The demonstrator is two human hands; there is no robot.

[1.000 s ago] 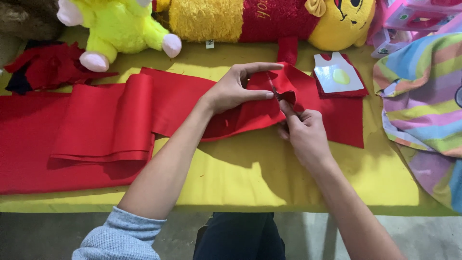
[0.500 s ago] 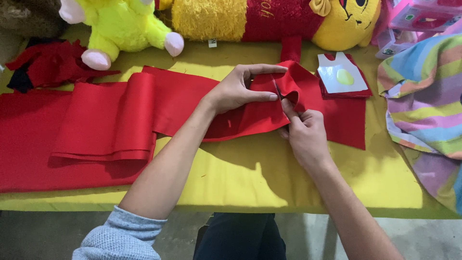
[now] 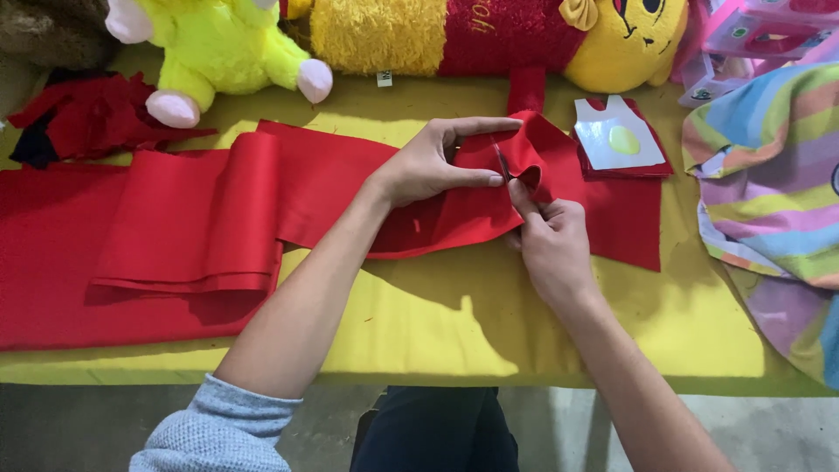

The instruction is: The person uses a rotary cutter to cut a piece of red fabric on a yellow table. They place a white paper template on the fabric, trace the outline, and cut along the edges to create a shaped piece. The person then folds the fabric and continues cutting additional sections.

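Observation:
A long strip of red felt [image 3: 201,218] lies folded across the yellow table [image 3: 437,332]. My left hand [image 3: 433,164] pinches the raised right end of the felt [image 3: 542,149] between thumb and fingers. My right hand [image 3: 552,243] sits just below and to the right of it, closed on a thin metal tool [image 3: 502,163], apparently small scissors, whose tip stands in the curled felt edge. The two hands almost touch at the fold.
A lime-green plush toy [image 3: 218,48] and a yellow-and-red plush bolster [image 3: 489,35] lie along the far edge. A white paper template [image 3: 622,138] rests on cut red pieces. Striped cloth [image 3: 769,192] covers the right side. Red scraps [image 3: 87,118] lie far left, a pink box [image 3: 752,26] far right.
Both hands stay at the same fold of felt. The curled edge has risen slightly around the tool.

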